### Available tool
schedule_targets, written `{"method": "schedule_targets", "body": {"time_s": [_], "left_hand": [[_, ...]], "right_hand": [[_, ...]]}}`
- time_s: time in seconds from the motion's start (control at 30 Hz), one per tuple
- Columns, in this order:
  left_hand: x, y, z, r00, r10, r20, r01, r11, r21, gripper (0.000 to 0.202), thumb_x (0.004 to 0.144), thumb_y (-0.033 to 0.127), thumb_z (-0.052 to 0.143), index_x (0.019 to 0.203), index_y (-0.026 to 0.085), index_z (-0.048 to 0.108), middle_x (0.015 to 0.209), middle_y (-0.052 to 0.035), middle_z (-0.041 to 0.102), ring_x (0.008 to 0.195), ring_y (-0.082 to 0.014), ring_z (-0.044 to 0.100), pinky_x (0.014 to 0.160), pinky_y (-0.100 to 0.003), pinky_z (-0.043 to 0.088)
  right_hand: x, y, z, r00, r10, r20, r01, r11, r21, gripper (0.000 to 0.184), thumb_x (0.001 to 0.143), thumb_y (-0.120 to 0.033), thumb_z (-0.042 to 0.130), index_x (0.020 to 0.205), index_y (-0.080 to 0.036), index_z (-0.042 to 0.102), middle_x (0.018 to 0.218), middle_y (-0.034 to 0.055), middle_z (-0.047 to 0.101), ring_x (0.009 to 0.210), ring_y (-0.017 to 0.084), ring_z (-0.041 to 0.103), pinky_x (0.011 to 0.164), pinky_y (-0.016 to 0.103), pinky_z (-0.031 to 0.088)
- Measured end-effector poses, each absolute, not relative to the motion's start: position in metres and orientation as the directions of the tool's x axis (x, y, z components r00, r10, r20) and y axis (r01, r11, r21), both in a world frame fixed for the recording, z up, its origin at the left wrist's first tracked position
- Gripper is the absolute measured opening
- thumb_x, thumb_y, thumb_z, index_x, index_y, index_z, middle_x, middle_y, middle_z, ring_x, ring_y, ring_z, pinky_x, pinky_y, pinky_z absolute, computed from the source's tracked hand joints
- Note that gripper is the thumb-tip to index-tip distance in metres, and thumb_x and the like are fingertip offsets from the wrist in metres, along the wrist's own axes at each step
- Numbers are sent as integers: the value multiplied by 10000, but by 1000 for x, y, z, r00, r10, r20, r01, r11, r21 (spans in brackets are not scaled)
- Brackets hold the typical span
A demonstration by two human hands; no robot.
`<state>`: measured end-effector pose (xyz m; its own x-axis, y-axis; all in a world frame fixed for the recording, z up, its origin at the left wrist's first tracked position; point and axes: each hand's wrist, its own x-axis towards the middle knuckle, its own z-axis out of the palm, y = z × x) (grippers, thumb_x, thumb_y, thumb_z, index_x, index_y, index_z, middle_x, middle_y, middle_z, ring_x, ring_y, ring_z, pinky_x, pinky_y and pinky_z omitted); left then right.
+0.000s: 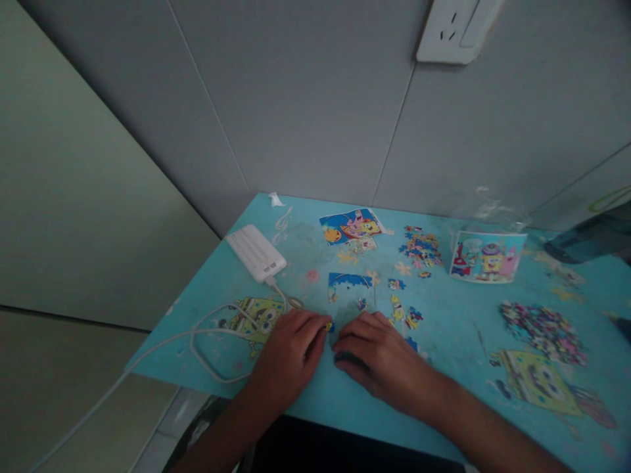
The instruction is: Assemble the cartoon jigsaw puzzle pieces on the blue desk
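My left hand (292,348) is closed at the front edge side of the table, pinching a small yellow and blue jigsaw piece (329,326) between thumb and fingers. Just to its right, my right hand (377,351) rests low over the tabletop with curled fingers; whatever they may hold is hidden. Beyond both hands lies a partly joined jigsaw puzzle (351,280), with blue along its top edge and down the left side. Loose jigsaw pieces (414,318) and small joined clusters lie beyond and beside my right hand.
A picture card (351,225) lies at the back, beside a heap of pieces (421,249). A larger pile (542,332) is at right, near a clear bag with a printed card (488,257) and a dark bottle (591,235). A white power bank (256,253) trails a cable (162,348) leftward.
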<state>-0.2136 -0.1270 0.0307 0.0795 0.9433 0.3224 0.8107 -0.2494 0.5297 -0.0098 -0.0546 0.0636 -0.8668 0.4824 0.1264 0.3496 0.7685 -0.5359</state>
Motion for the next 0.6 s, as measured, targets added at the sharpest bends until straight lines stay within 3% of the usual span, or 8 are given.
{"method": "schedule_targets", "body": {"time_s": [0.2, 0.43, 0.6], "left_hand": [[-215, -125, 30, 94, 943, 320, 813, -258, 521, 256, 975, 190, 523, 1205, 228, 626, 1085, -60, 653, 1019, -214, 589, 936, -437, 496], [-218, -126, 33, 91, 959, 267, 748, -243, 618, 376, 965, 124, 494, 1277, 293, 618, 1110, -50, 628, 1050, -209, 573, 939, -424, 489], [-219, -127, 33, 102, 965, 243, 711, -242, 660, 402, 932, 75, 496, 1213, 305, 667, 1096, -54, 608, 1034, -206, 568, 916, -411, 484]], "right_hand": [[-8, -55, 59, -832, 541, 121, 399, 737, -546, 197, 910, -333, 687, 1093, -261, 684, 1040, 25, 662, 1050, 227, 572, 967, 412, 409], [-6, -53, 57, -815, 566, 124, 416, 721, -554, 184, 872, -319, 730, 1039, -257, 680, 1042, 26, 650, 1049, 239, 572, 968, 423, 423], [-7, -54, 61, -809, 578, 111, 411, 689, -597, 170, 866, -282, 737, 1013, -255, 656, 1020, 14, 663, 1023, 233, 584, 943, 412, 430]]}}
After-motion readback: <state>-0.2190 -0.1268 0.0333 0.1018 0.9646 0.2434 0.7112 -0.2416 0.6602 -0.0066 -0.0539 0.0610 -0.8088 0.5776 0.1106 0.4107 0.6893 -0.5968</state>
